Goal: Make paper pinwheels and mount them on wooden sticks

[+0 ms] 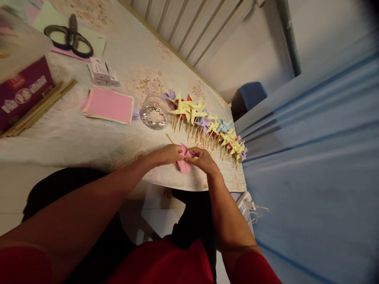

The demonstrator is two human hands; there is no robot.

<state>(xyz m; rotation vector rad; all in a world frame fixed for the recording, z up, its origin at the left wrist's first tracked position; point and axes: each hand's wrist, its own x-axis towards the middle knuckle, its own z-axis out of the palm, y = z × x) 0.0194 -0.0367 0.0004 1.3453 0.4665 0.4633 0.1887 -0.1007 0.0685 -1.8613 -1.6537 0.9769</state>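
Note:
Near the table's front edge a pink paper pinwheel [185, 166] is between my two hands, its blades curled up. My left hand [171, 154] grips it from the left, fingers closed and partly hidden behind the paper. From the other side my right hand [201, 159] pinches the middle of the paper between thumb and fingers. A thin wooden stick [169, 138] pokes out beyond my left hand; whether it is joined to the pinwheel I cannot tell. Just past my hands lies a clear plastic bag [154, 116] of small shiny metal pieces.
Finished paper pinwheels [204, 123] on sticks lie in a row at the right. A stack of coloured paper [109, 105], small white boxes [102, 71], black-handled scissors [70, 39], a purple box [25, 92] and wooden sticks [41, 108] are at the left. A blue curtain [310, 165] hangs right.

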